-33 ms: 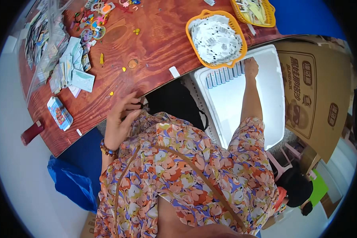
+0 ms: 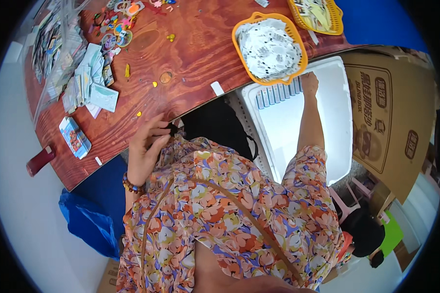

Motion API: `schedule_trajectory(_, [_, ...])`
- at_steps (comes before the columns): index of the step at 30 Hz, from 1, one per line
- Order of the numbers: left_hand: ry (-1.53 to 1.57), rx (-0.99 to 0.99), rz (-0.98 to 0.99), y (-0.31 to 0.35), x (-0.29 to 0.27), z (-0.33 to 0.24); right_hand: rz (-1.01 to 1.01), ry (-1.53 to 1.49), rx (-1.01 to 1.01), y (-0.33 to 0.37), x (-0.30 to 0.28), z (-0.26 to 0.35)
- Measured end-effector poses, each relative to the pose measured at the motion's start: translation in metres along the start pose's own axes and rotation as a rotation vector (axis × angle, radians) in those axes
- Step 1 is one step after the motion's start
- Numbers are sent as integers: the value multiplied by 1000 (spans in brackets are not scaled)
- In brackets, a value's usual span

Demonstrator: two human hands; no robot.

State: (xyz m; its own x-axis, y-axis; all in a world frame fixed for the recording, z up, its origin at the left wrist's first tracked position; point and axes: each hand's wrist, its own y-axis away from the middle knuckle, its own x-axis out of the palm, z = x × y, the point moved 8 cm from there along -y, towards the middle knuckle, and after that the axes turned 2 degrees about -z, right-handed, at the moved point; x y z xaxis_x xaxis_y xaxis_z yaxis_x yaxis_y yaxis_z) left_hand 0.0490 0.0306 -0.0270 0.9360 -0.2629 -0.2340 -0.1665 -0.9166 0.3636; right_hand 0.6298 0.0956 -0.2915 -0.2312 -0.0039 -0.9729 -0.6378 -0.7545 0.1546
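My right hand point(image 2: 310, 82) reaches into the far end of a white foam box point(image 2: 344, 122), its fingers curled downward. It is beside a row of several small, narrow blue-and-grey boxes point(image 2: 278, 95) standing along the foam box's far wall. What its fingers grip, if anything, is hidden. At the table's near edge, my left hand point(image 2: 149, 142) is raised with fingers bent and apart from the thumb. A small black patch point(image 2: 172, 128) shows by its fingertips; I cannot tell what it is. A beaded bracelet point(image 2: 132, 185) circles the left wrist.
A yellow basket point(image 2: 249, 73) of white printed slips overhangs the foam box's corner. Another yellow basket point(image 2: 338, 24) stands behind. On the red wooden table point(image 2: 190, 63) lie card packets point(image 2: 102, 97), trinkets point(image 2: 124, 36) and a small blue box point(image 2: 75, 138). A cardboard carton point(image 2: 401, 112) stands right.
The whole view has shifted very slightly, so the table and baskets sit a little further right. Both hands keep nearly the same pose.
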Motion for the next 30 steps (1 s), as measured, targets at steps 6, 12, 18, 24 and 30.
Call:
schedule_trajectory(6, [211, 67, -389, 5, -73, 29, -183, 238, -552, -112, 42, -150])
schedule_trajectory(12, [55, 129, -794, 18, -139, 31, 138, -449, -49, -39, 76, -83])
schedule_trajectory(18, [-298, 101, -881, 28, -168, 40, 256, -407, -216, -40, 56, -50])
schedule_trajectory(24, [-792, 167, -1024, 9, -210, 66, -74, -117, -414, -52, 20, -128])
schedule_trajectory(30, [-882, -310, -1264, 56, -293, 102, 206, -353, -64, -17, 28, -43])
